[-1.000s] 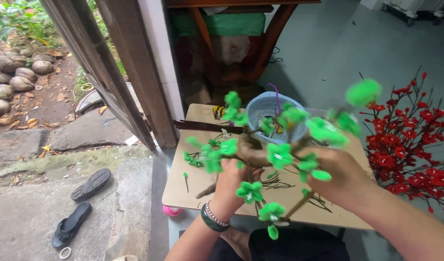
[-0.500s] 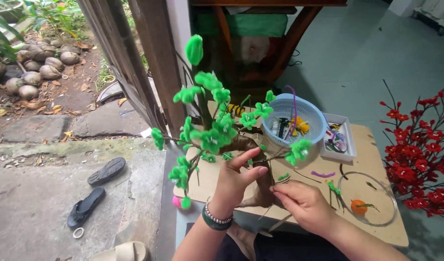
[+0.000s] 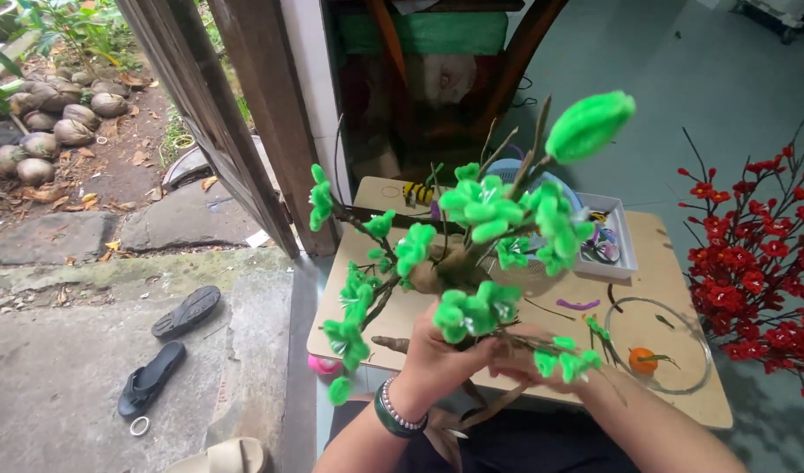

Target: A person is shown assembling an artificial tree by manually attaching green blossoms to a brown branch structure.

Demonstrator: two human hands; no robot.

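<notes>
Doorway setting: stone step and black sandals (image 3: 165, 350) at 9 o'clock, low wooden tabletop (image 3: 665, 263) ahead of us. We see the left hand (image 3: 437, 355) closed around the lower trunk of a craft tree with green pipe-cleaner leaves (image 3: 481, 219); trunk's long axis runs up toward 12 o'clock, tilting to 1. Right hand (image 3: 529, 363) sits just beside at 3 o'clock, fingers pinched on a low green twig (image 3: 564, 359), though its grip is partly hidden by leaves. Blue bowl (image 3: 507, 171) behind the foliage, white parts tray (image 3: 608, 241) at 2 o'clock, red flower branches (image 3: 761, 263) at 3.
</notes>
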